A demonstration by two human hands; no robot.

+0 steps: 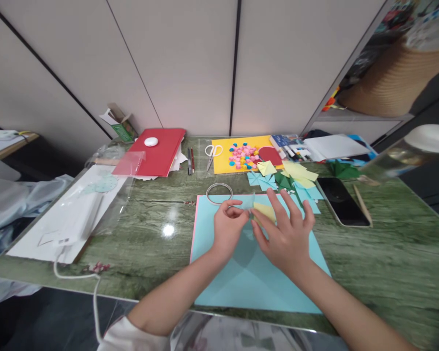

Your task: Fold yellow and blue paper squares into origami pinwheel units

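Observation:
Above a light blue sheet of paper (249,282), my two hands meet fingertip to fingertip. My left hand (229,226) is closed in a pinch; what sits in its fingertips is too small to make out. The thumb and forefinger of my right hand (287,236) close on a small folded yellow paper (264,210), its other fingers spread. A thin, pale translucent bit stands up between the fingertips. Just beyond my left hand, a ring-shaped roll (219,193) rests partly on the blue sheet. Folded blue, green and yellow papers (303,171) lie past my right hand.
White-handled scissors (211,155) lie beside a yellow sheet (221,163) bearing pink, blue and yellow beads (243,155). A phone (342,201) and a tilted-looking clear bottle (398,156) are at right. At left are a red folder (157,163) and a white power strip (82,219) with its cable.

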